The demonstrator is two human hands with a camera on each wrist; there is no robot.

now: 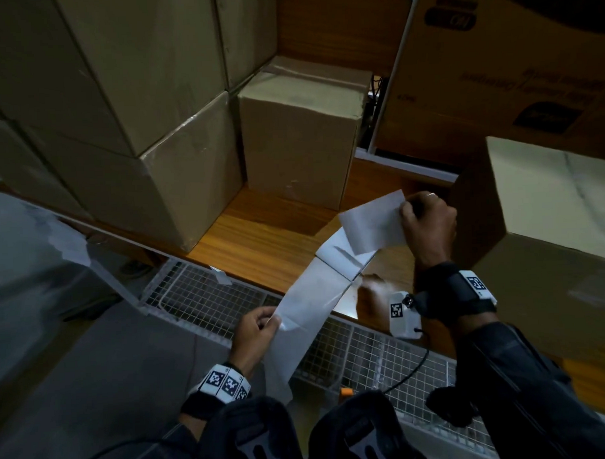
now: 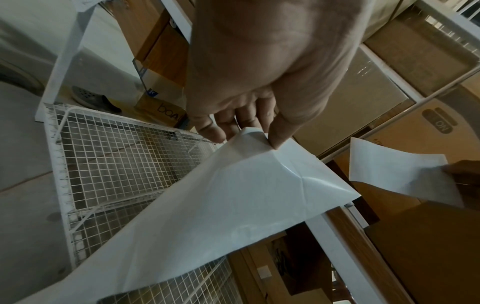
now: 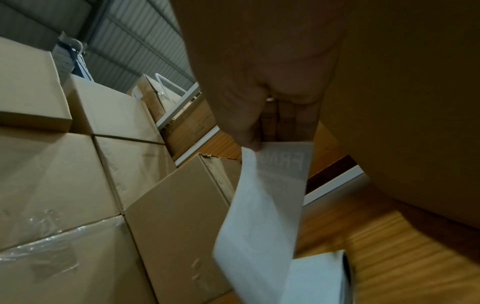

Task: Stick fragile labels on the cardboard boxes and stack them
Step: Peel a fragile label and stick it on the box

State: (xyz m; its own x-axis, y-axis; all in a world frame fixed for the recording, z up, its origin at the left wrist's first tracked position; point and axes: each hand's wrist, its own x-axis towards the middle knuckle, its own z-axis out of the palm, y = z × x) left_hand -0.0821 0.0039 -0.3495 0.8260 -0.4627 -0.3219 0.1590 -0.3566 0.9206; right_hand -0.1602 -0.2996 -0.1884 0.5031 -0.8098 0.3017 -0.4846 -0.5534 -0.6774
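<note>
My left hand (image 1: 260, 328) pinches the edge of a long white backing strip (image 1: 310, 297) that runs from the wooden shelf down over the wire basket; in the left wrist view thumb and fingers (image 2: 278, 137) clamp the strip (image 2: 221, 205). My right hand (image 1: 424, 221) pinches a white fragile label (image 1: 373, 223) lifted off the strip, its print showing faintly in the right wrist view on the label (image 3: 272, 195). A cardboard box (image 1: 555, 230) stands just right of my right hand. A smaller cardboard box (image 1: 298, 140) stands behind the label on the shelf.
Stacked cardboard boxes (image 1: 111, 109) fill the left and back of the wooden shelf (image 1: 260, 241). A printed carton (image 1: 494, 68) sits at the back right. A white wire basket (image 1: 200, 298) hangs along the shelf's front edge. The grey floor (image 1: 58, 341) lies to the left.
</note>
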